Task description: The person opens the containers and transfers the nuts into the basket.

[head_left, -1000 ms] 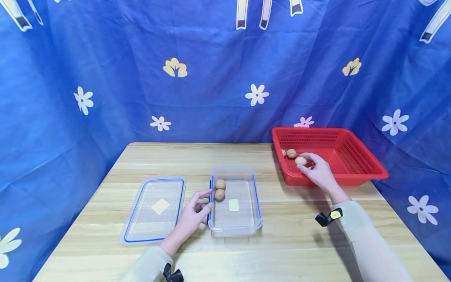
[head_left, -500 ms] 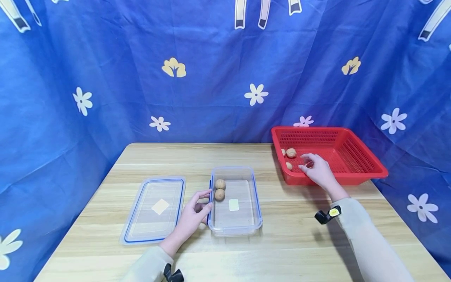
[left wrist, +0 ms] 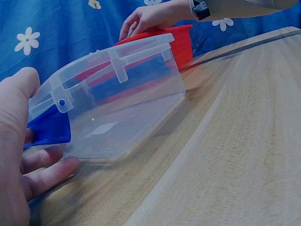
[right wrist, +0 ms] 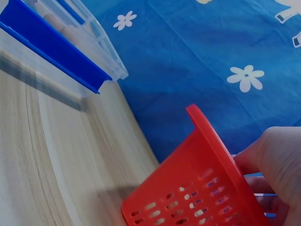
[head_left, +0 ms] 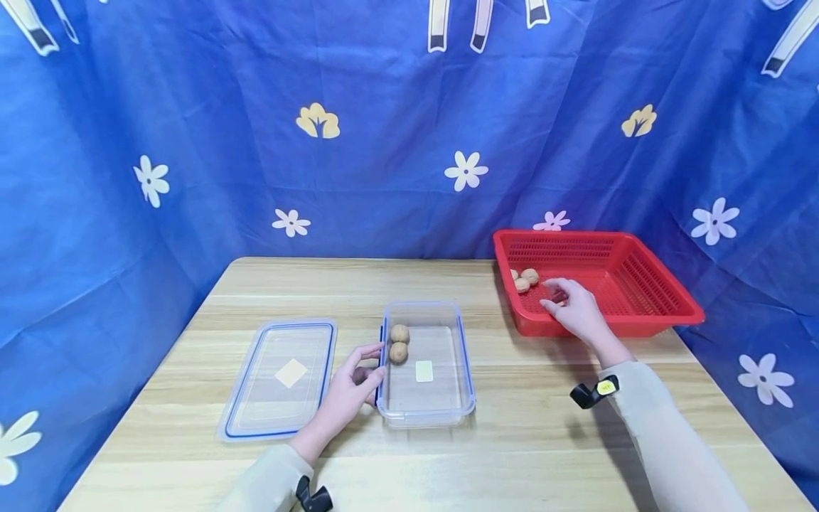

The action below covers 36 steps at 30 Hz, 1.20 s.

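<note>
My left hand [head_left: 352,380] rests against the left side of a clear plastic box [head_left: 469,398], fingers loosely bent. In the left wrist view its thumb is level with the rim and its fingers lie by the blue latch flap [left wrist: 51,126]. Two walnuts, a rear one [head_left: 399,334] and a front one [head_left: 399,353], sit along the box's left wall. My right hand [head_left: 579,311] reaches over the front rim of a red basket [head_left: 665,313], thumb and forefinger apart with nothing between them. Several walnuts [head_left: 522,285] lie in the basket's left corner, just beyond its fingertips.
A clear lid [head_left: 271,405] with a blue seal lies on the wooden table [head_left: 525,441] left of the box. The basket stands at the table's back right. A blue patterned curtain [head_left: 384,178] hangs behind and at both sides.
My right hand has let go of a walnut, which has rolled left and back to the others in the basket's corner. The left hand and the box have stayed put.
</note>
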Available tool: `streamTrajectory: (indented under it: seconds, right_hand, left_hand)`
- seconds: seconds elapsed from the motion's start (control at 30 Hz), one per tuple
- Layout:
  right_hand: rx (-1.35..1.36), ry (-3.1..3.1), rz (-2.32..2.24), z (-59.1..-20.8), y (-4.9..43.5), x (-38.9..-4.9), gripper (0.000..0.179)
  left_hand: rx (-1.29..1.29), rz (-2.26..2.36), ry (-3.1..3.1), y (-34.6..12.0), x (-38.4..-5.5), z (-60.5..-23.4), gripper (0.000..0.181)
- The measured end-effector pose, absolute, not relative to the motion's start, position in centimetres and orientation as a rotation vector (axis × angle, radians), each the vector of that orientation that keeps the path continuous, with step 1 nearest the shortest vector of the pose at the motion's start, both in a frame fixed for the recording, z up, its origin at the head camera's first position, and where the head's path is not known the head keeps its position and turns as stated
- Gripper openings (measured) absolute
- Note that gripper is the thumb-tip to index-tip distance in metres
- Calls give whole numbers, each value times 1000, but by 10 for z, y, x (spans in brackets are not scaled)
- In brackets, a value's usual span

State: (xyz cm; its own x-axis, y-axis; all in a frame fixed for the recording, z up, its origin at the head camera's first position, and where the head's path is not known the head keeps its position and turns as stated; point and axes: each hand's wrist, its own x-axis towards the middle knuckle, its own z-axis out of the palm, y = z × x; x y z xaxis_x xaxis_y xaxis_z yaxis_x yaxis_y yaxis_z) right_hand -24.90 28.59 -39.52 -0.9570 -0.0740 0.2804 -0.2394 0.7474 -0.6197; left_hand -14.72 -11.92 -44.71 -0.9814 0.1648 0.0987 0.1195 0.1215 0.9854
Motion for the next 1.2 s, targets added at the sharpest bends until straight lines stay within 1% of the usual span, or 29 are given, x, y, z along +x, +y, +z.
streamTrajectory:
  seconds: [0.33,0.93,1.2]
  right_hand:
    - [357,-2577,1000,-392,269,-245,35]
    - [587,-2457,1050,-382,238,-229,36]
    - [684,-2453,1071,-383,218,-223,37]
  left_hand:
    - [289,2039,2329,-119,-147,-448,43]
    - [295,2039,2319,-119,-146,-446,43]
    - [303,2036,2321,-119,-146,-446,43]
